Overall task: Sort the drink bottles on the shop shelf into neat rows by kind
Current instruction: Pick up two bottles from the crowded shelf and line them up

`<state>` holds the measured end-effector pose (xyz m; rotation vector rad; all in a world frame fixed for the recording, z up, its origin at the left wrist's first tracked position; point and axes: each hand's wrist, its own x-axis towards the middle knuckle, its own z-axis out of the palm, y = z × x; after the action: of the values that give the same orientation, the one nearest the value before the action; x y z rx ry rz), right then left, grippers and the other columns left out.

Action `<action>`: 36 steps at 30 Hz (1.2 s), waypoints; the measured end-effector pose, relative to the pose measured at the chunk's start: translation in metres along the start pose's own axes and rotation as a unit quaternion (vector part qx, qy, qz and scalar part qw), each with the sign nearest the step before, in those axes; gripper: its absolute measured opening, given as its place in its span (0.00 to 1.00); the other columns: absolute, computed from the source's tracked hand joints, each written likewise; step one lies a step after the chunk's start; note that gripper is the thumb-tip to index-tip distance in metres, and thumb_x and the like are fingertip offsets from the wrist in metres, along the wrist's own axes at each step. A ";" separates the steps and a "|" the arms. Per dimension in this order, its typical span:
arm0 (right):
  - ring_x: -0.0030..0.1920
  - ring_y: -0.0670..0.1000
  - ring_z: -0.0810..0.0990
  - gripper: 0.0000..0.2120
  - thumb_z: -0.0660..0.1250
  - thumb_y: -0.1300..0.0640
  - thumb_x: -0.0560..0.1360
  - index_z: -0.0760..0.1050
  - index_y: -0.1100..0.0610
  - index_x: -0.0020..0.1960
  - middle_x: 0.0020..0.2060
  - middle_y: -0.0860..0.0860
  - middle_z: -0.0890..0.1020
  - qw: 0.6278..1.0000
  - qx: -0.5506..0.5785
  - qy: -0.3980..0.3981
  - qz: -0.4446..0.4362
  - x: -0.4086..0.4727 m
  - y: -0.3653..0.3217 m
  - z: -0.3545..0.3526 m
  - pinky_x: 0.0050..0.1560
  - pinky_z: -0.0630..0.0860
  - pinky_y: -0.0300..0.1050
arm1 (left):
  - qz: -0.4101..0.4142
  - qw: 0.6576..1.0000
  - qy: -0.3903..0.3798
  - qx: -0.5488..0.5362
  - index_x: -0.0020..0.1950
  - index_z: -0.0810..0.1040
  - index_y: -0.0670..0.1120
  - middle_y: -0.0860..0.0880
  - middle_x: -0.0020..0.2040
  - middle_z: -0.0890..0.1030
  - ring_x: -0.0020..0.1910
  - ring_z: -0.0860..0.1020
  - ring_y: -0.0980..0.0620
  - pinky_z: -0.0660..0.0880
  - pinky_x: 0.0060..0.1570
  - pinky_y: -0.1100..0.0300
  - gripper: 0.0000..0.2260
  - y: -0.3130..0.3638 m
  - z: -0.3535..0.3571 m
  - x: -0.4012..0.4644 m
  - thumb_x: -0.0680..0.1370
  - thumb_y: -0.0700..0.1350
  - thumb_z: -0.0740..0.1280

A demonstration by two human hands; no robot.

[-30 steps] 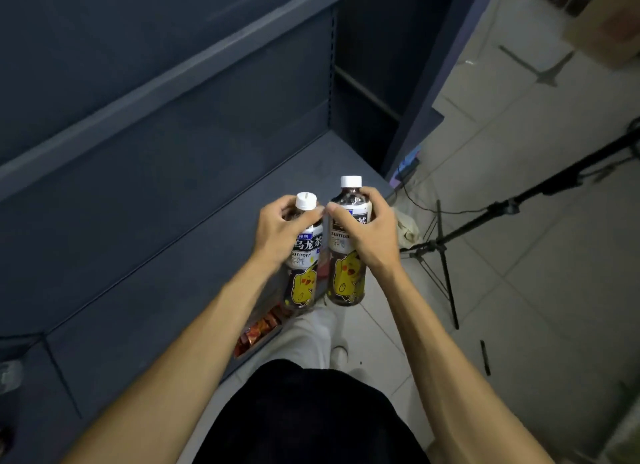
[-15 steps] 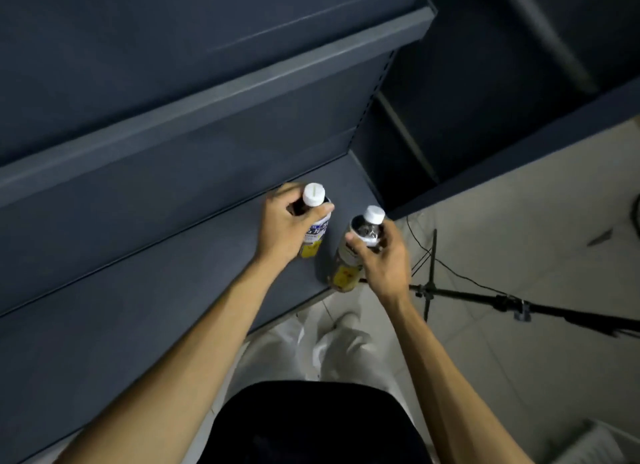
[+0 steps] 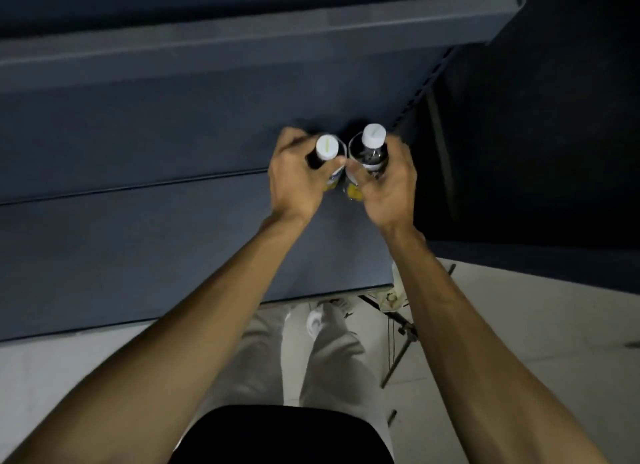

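Dark blue shelf (image 3: 138,256) fills the left and middle, its front edge running above the pale floor (image 3: 519,325), with an upper shelf (image 3: 242,41) overhanging at top. Left hand (image 3: 298,183) grips the left bottle (image 3: 327,152) round its neck and shoulder, fingers curled, so that grip is clamped on the bottle; white cap showing, body mostly hidden by the hand. Just beside it, touching or nearly so, the right bottle (image 3: 372,148), white cap, dark drink, a bit of yellow label below. Right hand (image 3: 388,186) has its grip clamped on that one, fingers wrapped round the shoulder. Both bottles are upright near the shelf's right end, toward the back panel; can't tell if their bases rest on the shelf. Tripod leg (image 3: 398,356) on the floor at right.
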<state>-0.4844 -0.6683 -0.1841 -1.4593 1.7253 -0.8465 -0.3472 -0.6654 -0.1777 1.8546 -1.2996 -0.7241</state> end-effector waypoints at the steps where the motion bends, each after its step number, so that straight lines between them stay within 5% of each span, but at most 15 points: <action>1: 0.53 0.50 0.78 0.23 0.74 0.50 0.71 0.74 0.59 0.61 0.54 0.54 0.78 1.000 0.009 -0.005 -0.001 0.003 0.003 0.000 0.54 0.76 0.42 | -0.003 1.000 0.001 -0.007 0.49 0.84 0.45 0.51 0.47 0.73 0.42 0.74 0.57 0.72 0.43 0.68 0.14 0.003 0.004 0.003 0.66 0.47 0.78; 3: 0.56 0.50 0.79 0.23 0.73 0.51 0.72 0.72 0.59 0.63 0.55 0.52 0.79 1.000 0.027 -0.015 0.000 0.006 0.006 -0.003 0.56 0.78 0.51 | -0.009 1.000 0.001 -0.017 0.48 0.84 0.44 0.50 0.47 0.74 0.43 0.76 0.55 0.74 0.44 0.60 0.13 0.007 0.008 0.008 0.66 0.46 0.78; 8: 0.59 0.51 0.78 0.24 0.73 0.56 0.72 0.71 0.60 0.64 0.58 0.54 0.78 0.999 0.043 -0.024 -0.006 0.015 0.007 -0.002 0.59 0.77 0.55 | 0.000 1.000 0.015 -0.021 0.49 0.84 0.43 0.53 0.47 0.74 0.44 0.76 0.56 0.76 0.45 0.58 0.14 0.008 0.010 0.013 0.66 0.47 0.78; 10: 0.60 0.52 0.77 0.24 0.73 0.56 0.72 0.69 0.60 0.65 0.59 0.54 0.77 0.998 0.053 -0.022 0.003 0.017 0.013 -0.003 0.60 0.76 0.53 | 0.012 1.000 0.007 -0.017 0.49 0.83 0.43 0.53 0.47 0.74 0.45 0.76 0.56 0.75 0.45 0.61 0.15 0.007 0.013 0.010 0.66 0.47 0.78; 14: 0.57 0.49 0.78 0.25 0.74 0.60 0.71 0.64 0.57 0.62 0.57 0.53 0.76 0.996 0.076 -0.035 0.009 0.024 0.016 -0.009 0.55 0.74 0.34 | 0.013 1.000 -0.011 0.003 0.53 0.82 0.43 0.50 0.51 0.75 0.47 0.75 0.57 0.71 0.47 0.69 0.16 0.008 0.018 0.009 0.68 0.47 0.76; 20: 0.58 0.51 0.74 0.27 0.75 0.59 0.70 0.66 0.62 0.62 0.58 0.56 0.71 0.998 0.057 -0.024 -0.009 0.019 0.013 -0.007 0.59 0.74 0.41 | 0.014 0.999 -0.017 0.041 0.54 0.82 0.47 0.52 0.52 0.77 0.50 0.77 0.53 0.75 0.48 0.58 0.17 0.011 0.010 0.008 0.68 0.52 0.75; 25: 0.57 0.52 0.77 0.25 0.75 0.59 0.69 0.64 0.55 0.59 0.57 0.56 0.75 0.998 0.056 -0.033 -0.004 0.025 0.009 -0.012 0.58 0.75 0.43 | 0.026 0.997 -0.024 0.073 0.54 0.82 0.48 0.50 0.53 0.77 0.51 0.77 0.47 0.76 0.47 0.52 0.17 0.015 0.008 0.008 0.69 0.54 0.73; 29: 0.58 0.53 0.78 0.25 0.74 0.56 0.68 0.64 0.51 0.59 0.57 0.55 0.76 0.998 0.063 -0.024 0.015 0.021 0.007 -0.008 0.58 0.76 0.54 | 0.019 0.997 -0.013 0.073 0.53 0.82 0.48 0.50 0.51 0.78 0.48 0.78 0.48 0.74 0.46 0.55 0.15 0.014 0.005 0.004 0.69 0.52 0.74; 36: 0.57 0.52 0.78 0.23 0.71 0.60 0.70 0.64 0.56 0.61 0.57 0.55 0.77 0.996 0.073 -0.046 0.021 0.021 0.005 -0.005 0.58 0.77 0.48 | 0.016 0.998 -0.004 0.063 0.54 0.82 0.46 0.48 0.52 0.78 0.50 0.78 0.49 0.72 0.48 0.60 0.15 0.012 -0.003 0.009 0.69 0.49 0.74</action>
<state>-0.4929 -0.6881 -0.1878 -1.3394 1.5854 -0.8515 -0.3484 -0.6753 -0.1668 1.9266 -1.4049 -0.6458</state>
